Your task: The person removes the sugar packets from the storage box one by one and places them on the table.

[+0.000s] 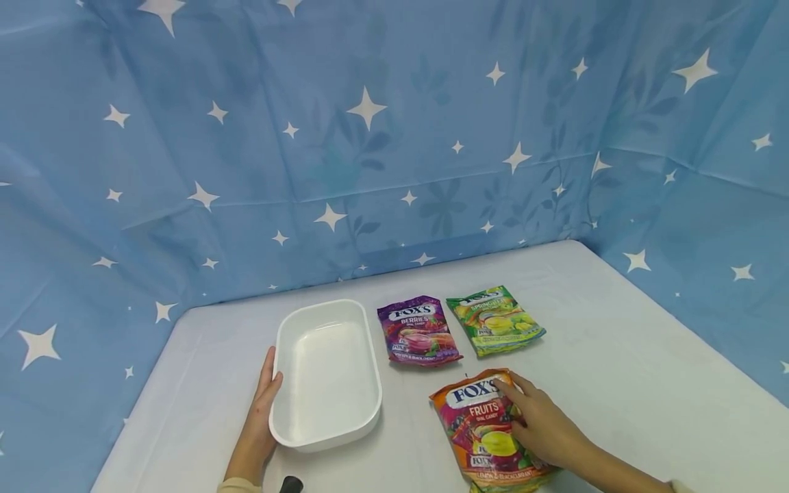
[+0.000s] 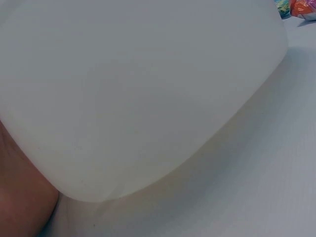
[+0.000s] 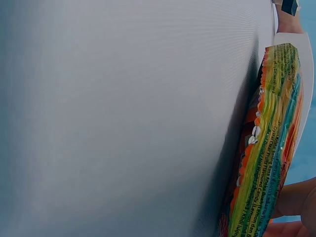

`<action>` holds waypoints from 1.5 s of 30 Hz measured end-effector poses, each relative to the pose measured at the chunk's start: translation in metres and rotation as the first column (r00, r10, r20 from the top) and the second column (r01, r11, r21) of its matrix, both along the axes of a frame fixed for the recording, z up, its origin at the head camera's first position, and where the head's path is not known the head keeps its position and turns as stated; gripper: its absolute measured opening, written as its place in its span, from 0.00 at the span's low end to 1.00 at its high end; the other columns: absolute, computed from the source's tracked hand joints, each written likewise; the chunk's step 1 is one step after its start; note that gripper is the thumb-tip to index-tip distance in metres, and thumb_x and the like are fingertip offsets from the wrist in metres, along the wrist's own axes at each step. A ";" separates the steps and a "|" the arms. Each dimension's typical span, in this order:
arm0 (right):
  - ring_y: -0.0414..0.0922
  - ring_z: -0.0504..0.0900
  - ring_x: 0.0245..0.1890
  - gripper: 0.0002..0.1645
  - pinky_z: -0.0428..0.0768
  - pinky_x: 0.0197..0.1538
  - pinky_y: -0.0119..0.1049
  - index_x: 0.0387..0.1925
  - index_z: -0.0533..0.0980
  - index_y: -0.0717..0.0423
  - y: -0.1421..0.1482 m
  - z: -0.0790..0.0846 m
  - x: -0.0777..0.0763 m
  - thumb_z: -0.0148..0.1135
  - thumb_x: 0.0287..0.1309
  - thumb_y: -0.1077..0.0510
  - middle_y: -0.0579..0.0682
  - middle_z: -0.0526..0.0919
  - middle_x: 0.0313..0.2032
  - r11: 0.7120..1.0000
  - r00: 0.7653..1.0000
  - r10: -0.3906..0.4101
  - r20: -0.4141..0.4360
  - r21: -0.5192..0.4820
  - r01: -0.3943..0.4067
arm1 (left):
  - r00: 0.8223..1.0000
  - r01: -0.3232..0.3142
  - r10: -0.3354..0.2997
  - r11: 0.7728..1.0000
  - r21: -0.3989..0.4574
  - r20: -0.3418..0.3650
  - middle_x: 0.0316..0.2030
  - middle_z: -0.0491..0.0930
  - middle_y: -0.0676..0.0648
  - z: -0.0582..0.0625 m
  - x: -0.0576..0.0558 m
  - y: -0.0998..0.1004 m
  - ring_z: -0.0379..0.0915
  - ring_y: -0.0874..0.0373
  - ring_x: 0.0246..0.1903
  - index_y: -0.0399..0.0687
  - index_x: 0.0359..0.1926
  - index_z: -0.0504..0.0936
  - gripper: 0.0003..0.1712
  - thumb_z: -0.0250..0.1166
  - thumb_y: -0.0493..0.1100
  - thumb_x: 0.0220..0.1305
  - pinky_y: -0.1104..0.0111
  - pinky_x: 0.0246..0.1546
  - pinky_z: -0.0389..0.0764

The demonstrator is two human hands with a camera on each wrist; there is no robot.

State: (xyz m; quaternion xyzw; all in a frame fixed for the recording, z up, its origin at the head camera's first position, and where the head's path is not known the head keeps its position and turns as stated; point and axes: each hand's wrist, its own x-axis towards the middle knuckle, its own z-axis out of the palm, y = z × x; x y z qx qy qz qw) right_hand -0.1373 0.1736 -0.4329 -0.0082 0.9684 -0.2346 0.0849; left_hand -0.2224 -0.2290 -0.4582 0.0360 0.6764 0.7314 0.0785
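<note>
In the head view, a white rectangular tray (image 1: 327,383) stands left of centre. My left hand (image 1: 261,411) lies along the tray's left side, fingers straight and touching its outer wall. At the front right, my right hand (image 1: 545,424) grips the right edge of an orange Fox's Fruits candy bag (image 1: 471,438). In the right wrist view, the candy bag (image 3: 269,153) shows its bottom seam and striped side, with a shadow on the cloth beside it. The tray's wall (image 2: 143,98) fills most of the left wrist view.
A purple Fox's Berries bag (image 1: 419,332) lies right of the tray. Beside it is a green Fox's candy bag (image 1: 495,322). A white cloth covers the table (image 1: 629,356); a blue star-patterned curtain (image 1: 394,137) hangs behind. A small black object (image 1: 291,485) shows at the front edge.
</note>
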 end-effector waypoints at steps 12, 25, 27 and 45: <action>0.65 0.69 0.54 0.40 0.75 0.48 0.57 0.62 0.65 0.55 0.002 -0.005 -0.003 0.67 0.44 0.61 0.66 0.60 0.63 1.000 0.999 0.008 -0.034 0.021 -0.007 | 1.000 0.008 -0.008 1.000 0.001 0.002 0.71 0.26 0.62 -0.004 -0.005 -0.001 0.22 0.59 0.71 0.68 0.70 0.28 0.34 0.35 0.52 0.72 0.58 0.69 0.33; 0.68 0.63 0.59 0.46 0.69 0.53 0.61 0.68 0.51 0.60 0.010 -0.006 -0.014 0.61 0.54 0.50 0.71 0.58 0.63 0.999 0.992 0.024 -0.125 -0.024 -0.027 | 0.998 -0.055 0.058 0.996 -0.069 0.029 0.71 0.27 0.59 -0.004 -0.004 -0.007 0.22 0.55 0.71 0.62 0.71 0.32 0.37 0.44 0.51 0.70 0.54 0.69 0.39; 0.69 0.62 0.59 0.46 0.68 0.54 0.62 0.68 0.51 0.61 0.010 -0.005 -0.016 0.61 0.54 0.48 0.71 0.57 0.63 0.999 0.992 0.021 -0.124 -0.025 -0.024 | 0.998 -0.061 0.064 0.987 -0.149 0.018 0.71 0.28 0.55 -0.004 -0.003 -0.010 0.24 0.51 0.71 0.60 0.71 0.34 0.37 0.45 0.51 0.70 0.51 0.68 0.42; 0.70 0.59 0.60 0.44 0.68 0.51 0.65 0.66 0.55 0.64 0.006 0.004 -0.043 0.61 0.53 0.50 0.72 0.56 0.63 0.993 0.940 0.111 -0.323 0.072 -0.092 | 0.980 -0.118 -0.055 0.608 -0.785 -0.189 0.68 0.45 0.31 0.021 -0.012 -0.016 0.39 0.31 0.66 0.44 0.70 0.46 0.40 0.53 0.52 0.65 0.37 0.60 0.46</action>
